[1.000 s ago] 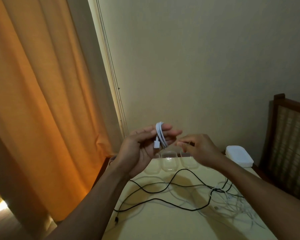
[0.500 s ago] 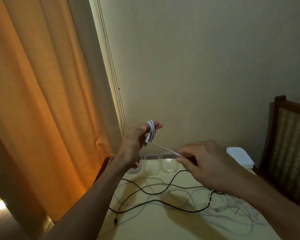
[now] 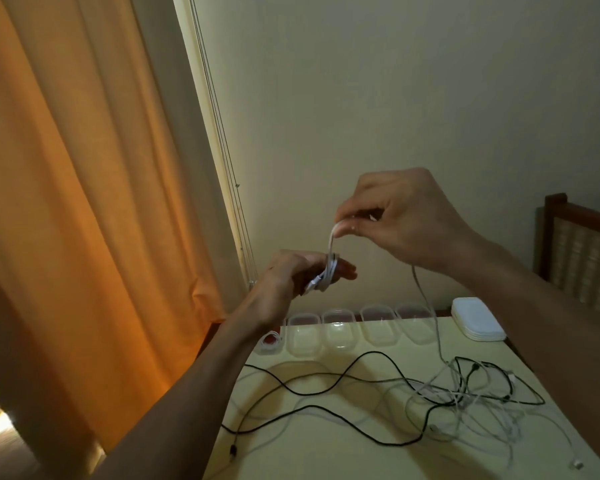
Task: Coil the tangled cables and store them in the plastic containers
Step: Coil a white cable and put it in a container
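Table point(image 3: 326, 455): black cable point(image 3: 307, 393), containers point(image 3: 340, 332) (lids point(image 3: 477, 322) beside); left hand point(image 3: 291, 282), right hand point(image 3: 402, 216) grip white cable point(image 3: 330, 271).

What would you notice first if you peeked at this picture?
The two hands in the middle: the left hand has a white cable looped round its fingers, and the right hand pinches it just above. Below, a tangle of cables sprawls over the table, and a big orange curtain fills the left side.

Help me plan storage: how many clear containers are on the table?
5 containers along the table's far edge: one with a cable at the left wrist, four to its right; the arm may hide more.
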`<act>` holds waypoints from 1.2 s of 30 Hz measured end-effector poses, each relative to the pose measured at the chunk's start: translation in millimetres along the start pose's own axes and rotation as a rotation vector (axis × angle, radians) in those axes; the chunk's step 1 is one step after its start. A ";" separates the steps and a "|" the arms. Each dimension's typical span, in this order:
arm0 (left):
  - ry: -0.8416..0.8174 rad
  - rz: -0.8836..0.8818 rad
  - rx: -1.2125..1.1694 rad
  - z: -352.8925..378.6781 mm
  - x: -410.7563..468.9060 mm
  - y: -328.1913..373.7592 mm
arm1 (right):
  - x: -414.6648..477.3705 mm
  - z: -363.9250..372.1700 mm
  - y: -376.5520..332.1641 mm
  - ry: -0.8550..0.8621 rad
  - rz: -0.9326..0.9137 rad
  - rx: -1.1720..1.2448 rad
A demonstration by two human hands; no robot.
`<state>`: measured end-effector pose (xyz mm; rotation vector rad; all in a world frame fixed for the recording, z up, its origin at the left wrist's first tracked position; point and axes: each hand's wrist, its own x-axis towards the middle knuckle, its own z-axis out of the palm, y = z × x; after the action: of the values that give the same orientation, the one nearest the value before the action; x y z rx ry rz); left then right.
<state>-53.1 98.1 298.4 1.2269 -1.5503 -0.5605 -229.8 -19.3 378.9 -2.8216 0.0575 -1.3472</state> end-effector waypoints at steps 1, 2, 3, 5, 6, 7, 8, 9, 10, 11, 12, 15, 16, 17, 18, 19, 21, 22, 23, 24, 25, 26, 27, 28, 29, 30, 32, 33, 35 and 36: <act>0.001 0.005 -0.007 -0.2 -1.0 -0.8 | 3.7 -0.4 4.2 0.001 0.023 0.022; -0.008 0.016 -0.018 0.8 -1.8 -0.7 | 6.5 0.3 8.0 0.005 0.048 0.045; -0.015 0.023 -0.026 1.9 -3.2 -0.4 | 8.3 2.4 11.6 0.006 0.084 0.078; -0.029 0.049 -0.066 4.0 -6.2 1.0 | 8.9 9.6 18.3 -0.004 0.185 0.166; -0.032 0.063 -0.098 3.9 -7.2 1.1 | 8.1 13.9 21.8 -0.015 0.231 0.207; -0.033 0.076 -0.132 3.1 -8.2 1.5 | 6.6 18.4 25.1 -0.030 0.271 0.240; -0.035 0.084 -0.182 2.4 -9.0 3.1 | 4.7 22.5 28.5 -0.049 0.312 0.277; -0.030 0.080 -0.251 2.0 -10.5 6.4 | 2.2 26.3 31.6 -0.067 0.357 0.332; -0.019 0.066 -0.339 1.9 -11.1 10.6 | -1.3 29.7 35.1 -0.080 0.402 0.398; -0.002 0.048 -0.441 2.3 -11.8 15.3 | -5.3 33.2 37.7 -0.086 0.434 0.459; 0.020 0.031 -0.547 2.3 -11.8 20.3 | -9.8 37.0 39.6 -0.083 0.452 0.500; 0.088 0.024 -0.801 -0.4 -10.2 29.9 | -26.9 49.2 42.2 -0.082 0.472 0.530; 0.104 0.031 -0.852 -1.6 -9.3 32.2 | -33.1 52.8 42.0 -0.091 0.478 0.538; 0.120 0.038 -0.891 -2.5 -8.8 34.0 | -39.2 56.7 41.5 -0.105 0.488 0.543; 0.138 0.047 -0.921 -3.4 -8.1 35.2 | -44.7 60.4 40.6 -0.123 0.503 0.547; 0.167 0.058 -0.948 -4.2 -7.3 35.9 | -50.2 64.2 39.2 -0.143 0.517 0.553; 0.249 0.100 -1.016 -6.7 -5.0 36.4 | -61.0 71.6 35.3 -0.170 0.535 0.576; 0.294 0.128 -1.055 -8.5 -3.5 36.0 | -66.8 75.2 33.7 -0.175 0.543 0.584; 0.337 0.159 -1.092 -11.0 -2.0 35.7 | -72.6 78.7 32.5 -0.181 0.553 0.586; 0.381 0.193 -1.120 -13.7 -0.1 35.4 | -78.5 81.7 30.7 -0.191 0.563 0.583; 0.425 0.221 -1.125 -16.6 2.0 34.1 | -84.3 83.9 28.5 -0.202 0.566 0.580; 0.470 0.238 -1.097 -19.0 4.2 31.5 | -90.2 85.7 26.5 -0.214 0.555 0.567; 0.521 0.244 -1.025 -21.5 7.1 26.9 | -95.1 86.5 24.3 -0.222 0.536 0.551; 0.575 0.242 -0.890 -23.5 9.7 20.1 | -99.6 86.5 22.7 -0.224 0.512 0.526; 0.629 0.229 -0.683 -25.4 11.4 11.7 | -102.8 85.6 21.0 -0.219 0.482 0.496; 0.667 0.218 -0.418 -26.6 11.8 3.0 | -104.9 83.2 19.2 -0.207 0.441 0.448; 0.618 0.219 0.075 -26.8 9.7 -11.9 | -103.9 74.5 16.9 -0.149 0.325 0.310; 0.555 0.202 0.219 -26.8 8.1 -18.1 | -102.0 68.9 17.2 -0.114 0.267 0.254; 0.432 0.131 0.357 -27.2 6.2 -25.4 | -95.6 56.9 19.2 -0.070 0.169 0.181; 0.379 0.088 0.400 -27.1 6.2 -27.5 | -92.4 51.6 20.6 -0.054 0.128 0.144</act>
<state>-16.7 88.5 287.9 1.4558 -1.4160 0.0498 -248.3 -36.4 274.1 -2.6834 0.1330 -1.1975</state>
